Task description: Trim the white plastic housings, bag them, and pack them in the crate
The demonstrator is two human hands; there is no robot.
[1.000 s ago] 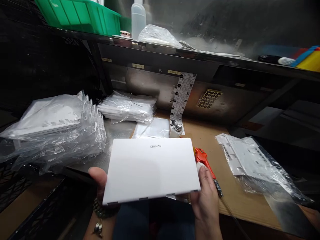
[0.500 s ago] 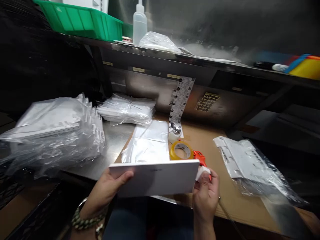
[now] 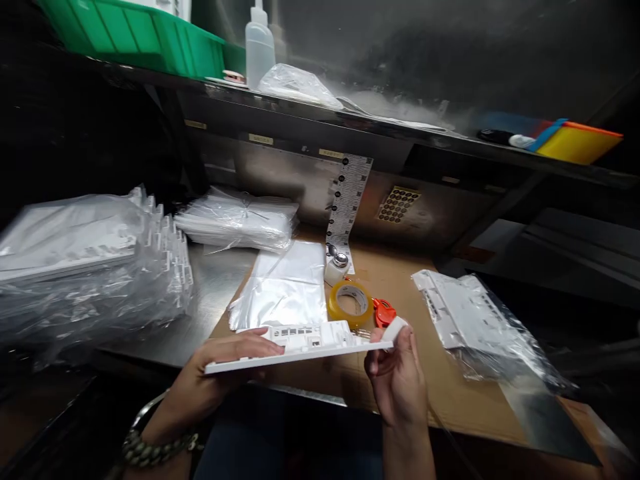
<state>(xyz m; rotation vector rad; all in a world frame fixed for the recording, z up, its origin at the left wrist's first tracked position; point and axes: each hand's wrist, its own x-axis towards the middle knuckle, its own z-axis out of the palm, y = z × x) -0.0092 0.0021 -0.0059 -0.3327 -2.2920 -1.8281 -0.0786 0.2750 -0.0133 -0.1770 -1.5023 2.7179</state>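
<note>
My left hand (image 3: 231,357) grips the left end of a white plastic panel (image 3: 320,343), fingers over the top and the thumb hidden beneath. The panel is tilted nearly edge-on, its molded inner side with slots and ribs facing up and away. My right hand (image 3: 400,377) pinches a small folded white wipe (image 3: 394,330) against or close to the panel's right end; exact contact is unclear. Just beyond the panel lie a roll of yellow tape (image 3: 336,308), a red-orange tool (image 3: 384,313), a small pump bottle (image 3: 336,270) and a pile of clear plastic bags (image 3: 285,283).
Bagged white panels (image 3: 95,267) are stacked at the left, with more clear bags (image 3: 240,220) behind. A bagged white part (image 3: 465,313) lies at right on the cardboard (image 3: 435,400). Overhead, a shelf holds a green bin (image 3: 135,40) and a squeeze bottle (image 3: 259,50).
The panel has been tipped over from its smooth face to show its molded inner side. My left fingers now lie over its top. The view has shifted slightly to the right.
</note>
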